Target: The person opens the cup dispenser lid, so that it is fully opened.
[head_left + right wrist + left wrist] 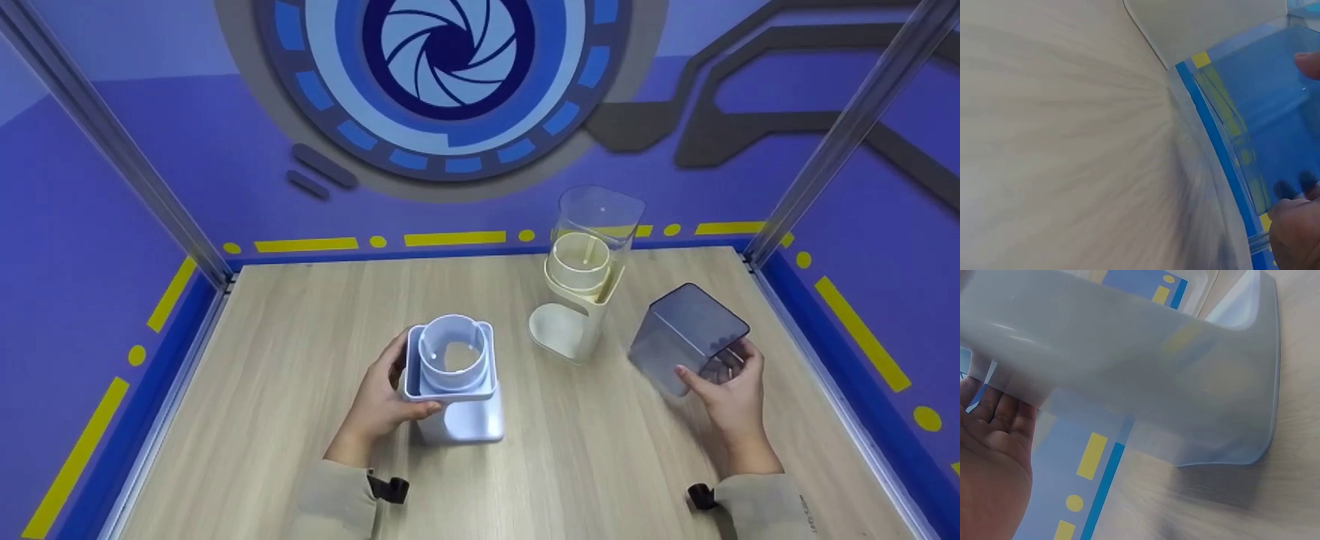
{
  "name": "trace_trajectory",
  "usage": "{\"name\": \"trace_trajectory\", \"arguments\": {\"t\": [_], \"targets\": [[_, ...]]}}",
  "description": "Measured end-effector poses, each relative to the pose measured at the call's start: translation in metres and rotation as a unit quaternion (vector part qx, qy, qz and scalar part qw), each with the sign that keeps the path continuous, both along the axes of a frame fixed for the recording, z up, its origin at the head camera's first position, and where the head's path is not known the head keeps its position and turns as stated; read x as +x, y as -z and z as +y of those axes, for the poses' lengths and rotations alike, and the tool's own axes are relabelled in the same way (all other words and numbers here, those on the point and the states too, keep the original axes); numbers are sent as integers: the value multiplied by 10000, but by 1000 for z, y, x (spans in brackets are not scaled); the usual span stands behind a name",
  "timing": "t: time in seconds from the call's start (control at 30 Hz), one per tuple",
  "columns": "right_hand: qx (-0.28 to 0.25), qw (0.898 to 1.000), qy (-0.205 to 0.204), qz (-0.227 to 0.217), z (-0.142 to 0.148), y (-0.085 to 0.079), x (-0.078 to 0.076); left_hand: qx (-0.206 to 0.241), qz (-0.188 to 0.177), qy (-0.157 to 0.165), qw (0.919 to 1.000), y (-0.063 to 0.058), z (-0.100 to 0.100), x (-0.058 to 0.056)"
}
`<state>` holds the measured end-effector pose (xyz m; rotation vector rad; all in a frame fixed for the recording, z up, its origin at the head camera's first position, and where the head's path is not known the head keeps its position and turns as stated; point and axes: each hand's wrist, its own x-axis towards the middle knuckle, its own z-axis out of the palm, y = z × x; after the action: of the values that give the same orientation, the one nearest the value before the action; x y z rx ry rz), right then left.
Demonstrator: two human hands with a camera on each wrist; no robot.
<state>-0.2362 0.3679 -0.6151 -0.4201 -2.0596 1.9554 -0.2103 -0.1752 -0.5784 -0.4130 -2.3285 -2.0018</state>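
My left hand point(379, 405) grips a pale blue plastic dispenser body point(454, 381) by its squarish top, thumb along the front rim. A round collar stands inside that top, and a rounded foot juts out below. The left wrist view shows the body's smooth side point(1129, 371) held close over the table, with fingers partly hidden behind it. To the right, my right hand point(733, 394) holds a smoky see-through square container point(682, 330) tilted above the table, thumb on one side and fingers on the other. Its clear wall point(1280, 107) fills the right of the right wrist view.
A cream dispenser point(592, 330) with a clear upper container point(600, 210) stands at the back, between the two hands. Blue-purple panels point(172, 172) with metal corner posts point(832, 127) enclose the wooden table point(315, 322) at the back and both sides.
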Motion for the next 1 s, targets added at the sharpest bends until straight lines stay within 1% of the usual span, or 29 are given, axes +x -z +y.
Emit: {"name": "trace_trajectory", "arguments": {"t": [0.1, 0.2, 0.33, 0.4, 0.5, 0.67, 0.83, 1.0], "targets": [[138, 9995, 156, -243, 4, 2, -4, -25, -14, -22, 10000, 0, -1, 0], [252, 9983, 254, -465, 7, 2, -7, -24, 78, -15, 10000, -1, -1, 1], [397, 9972, 304, -551, 8, 1, -9, 41, 208, 31, 9998, -4, -1, 0], [496, 9968, 331, -524, 8, 1, -9, 116, 203, 21, 9997, -5, -2, -1], [585, 9965, 322, -509, 8, 0, -9, 198, 124, -100, 9997, -4, -4, -2], [554, 9966, 247, -549, 10, 1, -11, 113, 14, -332, 9994, -6, -10, -6], [589, 9964, 263, -543, 10, 0, -13, 120, -16, -430, 9990, -8, -21, -13], [626, 9957, 300, -618, 10, -2, -13, 60, -71, -630, 9980, -11, -35, -20]]}}
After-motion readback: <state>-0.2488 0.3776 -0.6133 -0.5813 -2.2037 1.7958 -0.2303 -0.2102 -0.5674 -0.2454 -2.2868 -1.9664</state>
